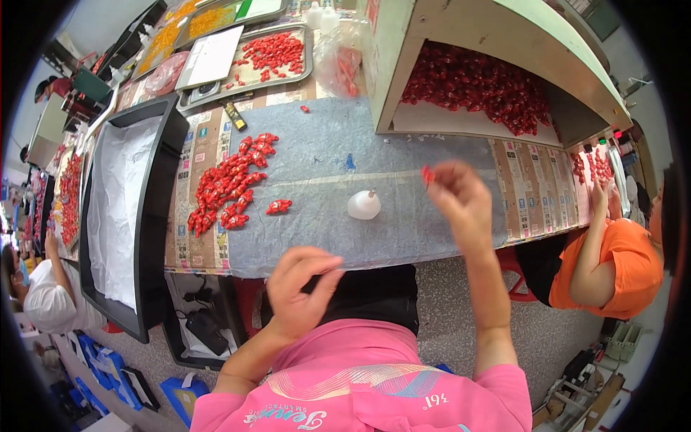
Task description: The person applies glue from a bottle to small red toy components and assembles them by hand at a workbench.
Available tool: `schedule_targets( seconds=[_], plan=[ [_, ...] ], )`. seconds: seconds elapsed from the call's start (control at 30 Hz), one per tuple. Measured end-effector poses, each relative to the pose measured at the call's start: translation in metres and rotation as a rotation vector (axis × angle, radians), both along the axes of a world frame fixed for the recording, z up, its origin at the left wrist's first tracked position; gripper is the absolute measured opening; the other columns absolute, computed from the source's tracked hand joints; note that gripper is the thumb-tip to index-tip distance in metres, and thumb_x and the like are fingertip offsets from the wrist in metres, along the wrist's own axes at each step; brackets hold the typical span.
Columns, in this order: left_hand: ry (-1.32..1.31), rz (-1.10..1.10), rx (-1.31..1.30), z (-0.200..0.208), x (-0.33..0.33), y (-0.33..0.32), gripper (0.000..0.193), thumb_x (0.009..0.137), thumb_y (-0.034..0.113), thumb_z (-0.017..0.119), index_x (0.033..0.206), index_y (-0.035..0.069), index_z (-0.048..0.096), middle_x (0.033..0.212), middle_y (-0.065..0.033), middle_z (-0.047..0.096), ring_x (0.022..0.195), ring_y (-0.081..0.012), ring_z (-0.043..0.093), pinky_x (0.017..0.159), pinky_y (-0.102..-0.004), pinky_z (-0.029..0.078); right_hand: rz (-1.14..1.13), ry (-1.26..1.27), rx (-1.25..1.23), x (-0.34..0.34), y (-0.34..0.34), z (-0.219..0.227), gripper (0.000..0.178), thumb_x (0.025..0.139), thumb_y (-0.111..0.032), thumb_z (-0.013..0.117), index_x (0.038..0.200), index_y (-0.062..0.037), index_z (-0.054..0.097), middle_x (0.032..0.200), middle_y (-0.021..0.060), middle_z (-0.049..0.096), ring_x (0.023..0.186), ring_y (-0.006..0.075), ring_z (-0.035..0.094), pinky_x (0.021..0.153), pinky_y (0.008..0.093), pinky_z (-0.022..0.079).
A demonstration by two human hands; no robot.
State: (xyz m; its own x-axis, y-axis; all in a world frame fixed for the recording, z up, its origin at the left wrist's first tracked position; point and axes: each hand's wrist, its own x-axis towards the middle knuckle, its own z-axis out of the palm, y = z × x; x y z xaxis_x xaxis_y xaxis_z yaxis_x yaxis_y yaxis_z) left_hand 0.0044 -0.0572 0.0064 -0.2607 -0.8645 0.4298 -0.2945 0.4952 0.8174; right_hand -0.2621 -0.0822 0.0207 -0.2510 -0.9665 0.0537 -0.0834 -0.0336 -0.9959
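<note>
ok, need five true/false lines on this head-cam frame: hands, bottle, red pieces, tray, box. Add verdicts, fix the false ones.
1. The right hand holds a small red piece. True.
2. The left hand grips the white bottle. False: the bottle sits on the grey-blue sheet, apart from both hands.
3. A single red clump lies between the main red cluster and the bottle. True.
4. The long black tray is right of the main red cluster. False: it is to the left.
5. The open-fronted box contains many dark red pieces. True.
</note>
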Motion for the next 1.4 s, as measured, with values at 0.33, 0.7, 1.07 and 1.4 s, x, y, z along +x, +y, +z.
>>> schedule_targets(
  seconds=[0.33, 0.7, 1.07, 1.4],
  plan=[
    [0.727, -0.389, 0.817, -0.018, -0.030, -0.007, 0.024, 0.086, 0.006, 0.064, 0.109, 0.002, 0.057, 0.110, -0.0085, 0.055, 0.101, -0.0141, 0.055, 0.090, -0.0281, 0.046, 0.243, -0.171, -0.021, 0.074, 0.058, -0.032, 0.025, 0.080, -0.006, 0.071, 0.102, -0.0011, 0.060, 0.102, 0.0096, 0.064, 0.084, 0.0148, 0.062, 0.075, 0.0271, 0.051],
    [0.811, -0.251, 1.015, -0.020, -0.012, -0.010, 0.028, 0.084, 0.004, 0.065, 0.110, 0.002, 0.055, 0.104, -0.0108, 0.063, 0.091, -0.0175, 0.063, 0.084, -0.0304, 0.053, 0.143, 0.437, -0.163, 0.064, -0.003, -0.034, 0.048, 0.072, -0.013, 0.076, 0.116, -0.0065, 0.058, 0.112, 0.0122, 0.061, 0.101, 0.0247, 0.058, 0.083, 0.0336, 0.047],
    [0.812, -0.264, 1.070, -0.020, -0.010, -0.016, 0.029, 0.085, 0.002, 0.063, 0.114, 0.001, 0.057, 0.102, -0.0076, 0.063, 0.091, -0.0151, 0.062, 0.084, -0.0285, 0.051, 0.162, 0.261, -0.162, 0.028, 0.035, -0.014, 0.047, 0.075, -0.014, 0.074, 0.117, -0.0019, 0.057, 0.104, 0.0109, 0.060, 0.091, 0.0194, 0.059, 0.078, 0.0276, 0.046],
    [0.780, -0.318, 1.121, -0.021, -0.008, -0.020, 0.033, 0.087, 0.005, 0.063, 0.119, 0.000, 0.057, 0.101, -0.0059, 0.063, 0.088, -0.0123, 0.061, 0.081, -0.0265, 0.050, 0.069, -0.066, -0.241, 0.029, 0.052, -0.017, 0.045, 0.062, -0.016, 0.087, 0.094, -0.0054, 0.057, 0.090, 0.0041, 0.055, 0.082, 0.0128, 0.056, 0.072, 0.0259, 0.046]
  ],
)
